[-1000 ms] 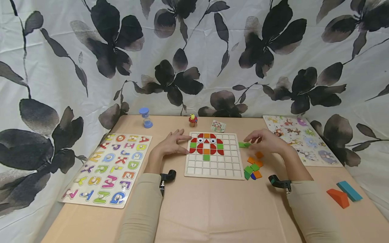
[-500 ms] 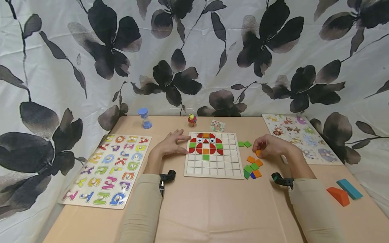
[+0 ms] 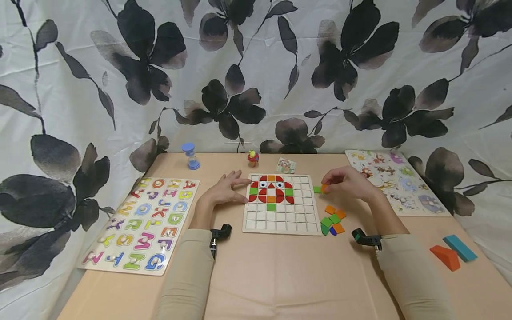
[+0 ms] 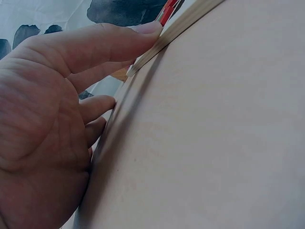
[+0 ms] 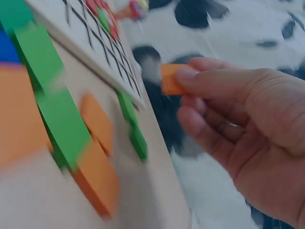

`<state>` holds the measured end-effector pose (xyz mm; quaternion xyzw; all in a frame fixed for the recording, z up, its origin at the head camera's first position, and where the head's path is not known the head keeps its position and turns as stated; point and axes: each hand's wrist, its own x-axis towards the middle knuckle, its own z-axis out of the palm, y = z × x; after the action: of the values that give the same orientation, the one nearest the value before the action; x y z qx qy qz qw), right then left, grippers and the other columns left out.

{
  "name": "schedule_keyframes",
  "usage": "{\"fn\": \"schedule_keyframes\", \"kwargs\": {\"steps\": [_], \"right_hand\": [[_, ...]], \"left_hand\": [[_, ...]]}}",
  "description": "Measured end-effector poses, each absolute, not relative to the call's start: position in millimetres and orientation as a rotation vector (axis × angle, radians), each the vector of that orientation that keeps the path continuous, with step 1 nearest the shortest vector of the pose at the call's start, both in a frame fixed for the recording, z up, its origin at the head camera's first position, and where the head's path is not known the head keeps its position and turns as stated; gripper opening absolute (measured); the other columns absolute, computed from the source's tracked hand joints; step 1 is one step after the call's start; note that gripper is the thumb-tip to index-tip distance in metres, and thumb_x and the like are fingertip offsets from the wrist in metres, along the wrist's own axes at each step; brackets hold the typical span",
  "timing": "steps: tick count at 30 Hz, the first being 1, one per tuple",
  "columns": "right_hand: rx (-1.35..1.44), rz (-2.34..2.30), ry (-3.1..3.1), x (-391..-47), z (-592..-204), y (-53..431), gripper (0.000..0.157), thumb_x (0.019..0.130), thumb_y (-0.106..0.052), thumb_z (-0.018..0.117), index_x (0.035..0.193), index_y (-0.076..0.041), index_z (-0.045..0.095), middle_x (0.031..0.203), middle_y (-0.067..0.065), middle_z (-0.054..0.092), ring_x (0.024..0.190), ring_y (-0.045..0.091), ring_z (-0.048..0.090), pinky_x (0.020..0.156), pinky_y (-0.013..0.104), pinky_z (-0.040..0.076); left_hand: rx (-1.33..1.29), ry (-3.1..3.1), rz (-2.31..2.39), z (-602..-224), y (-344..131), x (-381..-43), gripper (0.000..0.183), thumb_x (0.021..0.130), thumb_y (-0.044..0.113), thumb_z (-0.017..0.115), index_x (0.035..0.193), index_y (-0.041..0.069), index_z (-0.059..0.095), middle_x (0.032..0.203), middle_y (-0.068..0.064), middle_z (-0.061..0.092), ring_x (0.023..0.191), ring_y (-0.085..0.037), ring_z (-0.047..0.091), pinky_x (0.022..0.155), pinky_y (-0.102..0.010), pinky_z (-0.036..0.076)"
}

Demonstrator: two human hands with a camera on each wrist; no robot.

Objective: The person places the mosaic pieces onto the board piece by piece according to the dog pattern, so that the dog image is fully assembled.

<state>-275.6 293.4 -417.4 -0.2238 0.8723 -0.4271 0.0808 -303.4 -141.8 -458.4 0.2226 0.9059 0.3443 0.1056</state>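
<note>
My right hand pinches an orange square tile between thumb and fingers, just off the right edge of the white grid board. On the board, red, orange, green and eye-marked tiles form an owl-like figure in the upper left. My left hand rests beside the board's left edge, thumb and index fingertips touching its rim, fingers extended. In the left wrist view the left thumb lies against the wooden edge. Green tiles lie by the board's right side, partly behind the right hand in the head view.
Loose orange, green and blue tiles lie right of the board. A letter puzzle is at left, an animal board at right. An hourglass, figurine and picture card stand behind. Orange and blue blocks sit far right.
My right hand left the green tiles, moved right to an orange tile, picked it up and brought it left toward the board. The left hand has stayed at the board's edge.
</note>
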Motion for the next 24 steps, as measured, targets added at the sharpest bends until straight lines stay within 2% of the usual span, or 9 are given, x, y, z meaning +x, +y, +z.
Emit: {"fn": "schedule_keyframes", "kwargs": {"steps": [4,14,24], "right_hand": [[-0.715,-1.364,2.576,-275,-413,263,0.019,0.083,-0.012,0.074,0.100,-0.005,0.072,0.092,0.009,0.071,0.078,0.025,0.061,0.066,0.026,0.054],[-0.866,-1.200,2.475,-271,-412,189,0.016,0.083,-0.007,0.074,0.099,-0.006,0.073,0.093,0.004,0.071,0.079,0.022,0.060,0.074,0.026,0.055],[-1.049,-0.994,2.484,-271,-424,160,0.009,0.081,-0.008,0.076,0.088,-0.012,0.073,0.084,-0.003,0.070,0.073,0.013,0.059,0.066,0.025,0.054]], "left_hand": [[0.658,2.666,1.006,-460,-142,-304,0.071,0.070,0.040,0.082,0.135,0.028,0.057,0.160,-0.008,0.018,0.148,-0.028,0.003,0.119,-0.048,-0.004],[0.673,2.664,1.003,-459,-143,-305,0.071,0.069,0.040,0.082,0.135,0.027,0.057,0.160,-0.009,0.018,0.148,-0.028,0.003,0.119,-0.047,-0.004],[0.663,2.654,1.032,-458,-143,-304,0.071,0.069,0.039,0.082,0.135,0.026,0.057,0.160,-0.010,0.018,0.148,-0.029,0.002,0.119,-0.048,-0.004]]}}
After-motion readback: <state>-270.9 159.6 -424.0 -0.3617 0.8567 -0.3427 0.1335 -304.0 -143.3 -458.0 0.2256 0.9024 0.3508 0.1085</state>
